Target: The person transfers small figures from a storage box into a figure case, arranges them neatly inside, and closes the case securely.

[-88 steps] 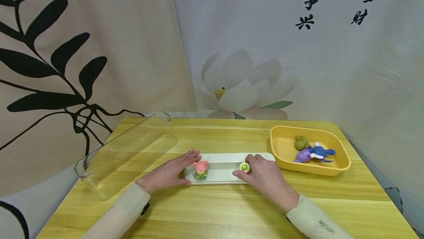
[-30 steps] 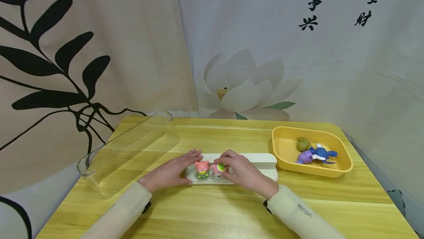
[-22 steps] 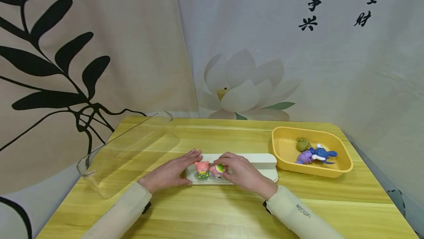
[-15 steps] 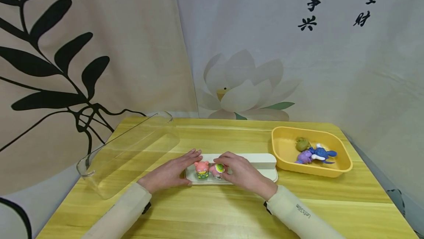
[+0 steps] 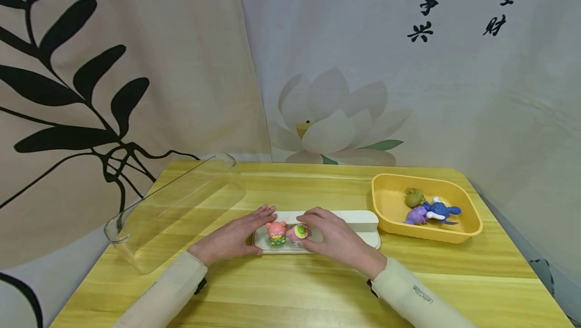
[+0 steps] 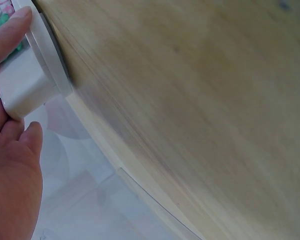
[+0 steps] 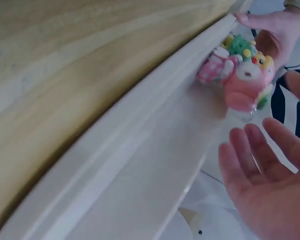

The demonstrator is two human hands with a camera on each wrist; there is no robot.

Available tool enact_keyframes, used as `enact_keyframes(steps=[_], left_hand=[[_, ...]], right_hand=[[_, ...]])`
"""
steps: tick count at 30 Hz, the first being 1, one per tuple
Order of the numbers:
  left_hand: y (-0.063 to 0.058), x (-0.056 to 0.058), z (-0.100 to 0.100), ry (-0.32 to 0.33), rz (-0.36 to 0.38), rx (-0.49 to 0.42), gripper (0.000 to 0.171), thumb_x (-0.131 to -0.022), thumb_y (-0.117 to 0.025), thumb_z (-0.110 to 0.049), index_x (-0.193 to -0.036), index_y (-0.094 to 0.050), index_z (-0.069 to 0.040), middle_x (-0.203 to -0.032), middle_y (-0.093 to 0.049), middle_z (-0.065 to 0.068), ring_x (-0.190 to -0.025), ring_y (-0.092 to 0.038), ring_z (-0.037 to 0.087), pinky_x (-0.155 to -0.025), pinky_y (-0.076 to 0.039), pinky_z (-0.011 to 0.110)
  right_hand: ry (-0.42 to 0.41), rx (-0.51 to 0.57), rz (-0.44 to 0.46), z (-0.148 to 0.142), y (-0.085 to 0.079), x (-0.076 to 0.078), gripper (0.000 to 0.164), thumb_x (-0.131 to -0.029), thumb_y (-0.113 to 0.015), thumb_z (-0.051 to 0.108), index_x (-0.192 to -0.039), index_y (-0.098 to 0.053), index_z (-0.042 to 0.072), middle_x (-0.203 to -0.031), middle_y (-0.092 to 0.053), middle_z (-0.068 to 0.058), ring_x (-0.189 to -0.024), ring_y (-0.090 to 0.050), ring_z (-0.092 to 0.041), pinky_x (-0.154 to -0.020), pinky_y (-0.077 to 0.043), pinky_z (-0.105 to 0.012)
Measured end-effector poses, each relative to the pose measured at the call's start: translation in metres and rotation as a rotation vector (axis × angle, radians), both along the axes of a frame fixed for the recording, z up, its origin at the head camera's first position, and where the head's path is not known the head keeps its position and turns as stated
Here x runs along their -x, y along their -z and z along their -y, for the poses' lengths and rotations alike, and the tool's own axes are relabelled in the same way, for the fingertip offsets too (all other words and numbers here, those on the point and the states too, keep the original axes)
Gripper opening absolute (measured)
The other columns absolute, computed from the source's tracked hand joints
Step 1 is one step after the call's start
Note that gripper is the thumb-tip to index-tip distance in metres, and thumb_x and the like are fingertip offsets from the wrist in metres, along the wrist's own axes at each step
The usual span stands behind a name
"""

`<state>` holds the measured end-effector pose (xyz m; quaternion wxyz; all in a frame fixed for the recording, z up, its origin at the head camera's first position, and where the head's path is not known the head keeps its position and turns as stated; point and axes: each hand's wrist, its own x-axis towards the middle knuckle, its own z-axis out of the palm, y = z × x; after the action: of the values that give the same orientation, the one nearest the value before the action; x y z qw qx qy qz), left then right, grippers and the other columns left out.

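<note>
My left hand [image 5: 233, 233] grips the left end of a white stepped display base [image 5: 365, 220], thumb at the front edge and fingers behind; the left wrist view shows the thumb and fingers about that base end [image 6: 22, 80]. On the base's lower step stands a pink toy figurine with a green-and-yellow body [image 5: 276, 233]. Beside it is a second pink figurine [image 5: 297, 233] with a green, white and yellow round top and, in the right wrist view, a pink checked body [image 7: 212, 72]. My right hand [image 5: 338, 239] is spread around this second one, its fingers apart from it.
A clear, long curved-corner cover [image 5: 177, 212] lies at the table's left. At the right, a yellow tray [image 5: 386, 212] holds an olive figure [image 5: 414, 197], a purple one [image 5: 416, 215] and a blue-and-white one [image 5: 439, 210]. A printed cloth hangs behind the wooden table [image 5: 290, 287].
My right hand carried the second figurine left along the base to the first one. Since half a second ago its fingers have loosened and drawn slightly right. The left hand stays put.
</note>
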<state>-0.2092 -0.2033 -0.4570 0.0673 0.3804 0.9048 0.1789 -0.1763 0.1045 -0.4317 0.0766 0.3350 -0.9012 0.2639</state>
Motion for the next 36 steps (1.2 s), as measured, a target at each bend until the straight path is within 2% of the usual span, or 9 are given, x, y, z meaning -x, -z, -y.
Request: enact_keyframes(steps=[3,6,10,15,19,26,32,36], left_hand=[[0.0,0.0,-0.001,0.0,-0.009,0.0,0.09,-0.087,-0.085,-0.031,-0.162,-0.038,-0.017,-0.173,-0.018,-0.001,-0.157,-0.02,0.021,-0.12,-0.037,0.047],[0.001,-0.001,-0.001,-0.004,-0.013,0.002,0.091,-0.086,-0.085,-0.031,-0.162,-0.037,-0.017,-0.173,-0.018,-0.001,-0.157,-0.02,0.022,-0.12,-0.036,0.048],[0.001,-0.001,0.0,-0.011,-0.011,0.011,0.092,-0.086,-0.085,-0.031,-0.162,-0.036,-0.017,-0.173,-0.018,-0.001,-0.157,-0.02,0.021,-0.121,-0.035,0.047],[0.002,-0.002,0.0,-0.018,-0.005,0.012,0.09,-0.086,-0.085,-0.03,-0.162,-0.038,-0.016,-0.173,-0.019,0.001,-0.157,-0.019,0.021,-0.121,-0.034,0.046],[0.002,-0.002,-0.001,-0.024,-0.004,0.01,0.09,-0.086,-0.086,-0.029,-0.161,-0.038,-0.016,-0.172,-0.019,0.001,-0.157,-0.02,0.021,-0.121,-0.034,0.047],[0.002,-0.002,-0.002,-0.015,-0.014,-0.001,0.091,-0.085,-0.086,-0.028,-0.161,-0.039,-0.015,-0.172,-0.019,0.002,-0.157,-0.022,0.023,-0.12,-0.035,0.048],[0.002,-0.001,-0.001,-0.009,-0.022,0.011,0.091,-0.086,-0.085,-0.031,-0.162,-0.037,-0.016,-0.173,-0.018,0.001,-0.157,-0.02,0.022,-0.121,-0.035,0.047],[0.003,0.0,-0.002,-0.007,-0.026,0.016,0.091,-0.087,-0.085,-0.032,-0.162,-0.037,-0.016,-0.173,-0.019,0.001,-0.157,-0.02,0.02,-0.121,-0.034,0.045]], right_hand=[[0.056,0.007,0.007,-0.009,-0.006,-0.004,0.056,-0.094,-0.075,0.045,-0.139,-0.065,0.015,-0.144,-0.06,0.0,-0.132,-0.056,-0.024,-0.108,-0.05,-0.048],[0.08,0.017,-0.038,-0.021,-0.013,-0.006,0.063,-0.095,-0.072,0.049,-0.145,-0.06,0.013,-0.154,-0.052,-0.003,-0.143,-0.047,-0.029,-0.115,-0.043,-0.054],[0.107,-0.008,-0.106,-0.042,-0.021,-0.007,0.071,-0.097,-0.067,0.052,-0.152,-0.052,0.011,-0.163,-0.041,-0.008,-0.152,-0.032,-0.036,-0.121,-0.03,-0.062],[0.18,-0.096,-0.129,-0.07,-0.024,-0.004,0.076,-0.1,-0.06,0.057,-0.16,-0.041,0.015,-0.17,-0.027,-0.008,-0.156,-0.019,-0.04,-0.123,-0.015,-0.069],[0.247,-0.157,-0.139,-0.091,-0.024,-0.002,0.077,-0.1,-0.058,0.059,-0.162,-0.038,0.018,-0.172,-0.022,-0.009,-0.156,-0.015,-0.043,-0.12,-0.013,-0.073],[0.325,-0.218,-0.123,-0.125,-0.023,0.002,0.075,-0.102,-0.054,0.058,-0.163,-0.036,0.019,-0.171,-0.021,-0.015,-0.154,-0.013,-0.05,-0.113,-0.015,-0.082],[0.376,-0.216,-0.071,-0.156,-0.02,0.006,0.075,-0.104,-0.052,0.056,-0.165,-0.031,0.02,-0.171,-0.02,-0.016,-0.154,-0.01,-0.053,-0.112,-0.011,-0.083],[0.408,-0.204,-0.005,-0.176,-0.018,0.009,0.075,-0.104,-0.05,0.058,-0.166,-0.028,0.021,-0.171,-0.019,-0.016,-0.153,-0.007,-0.054,-0.111,-0.008,-0.084]])
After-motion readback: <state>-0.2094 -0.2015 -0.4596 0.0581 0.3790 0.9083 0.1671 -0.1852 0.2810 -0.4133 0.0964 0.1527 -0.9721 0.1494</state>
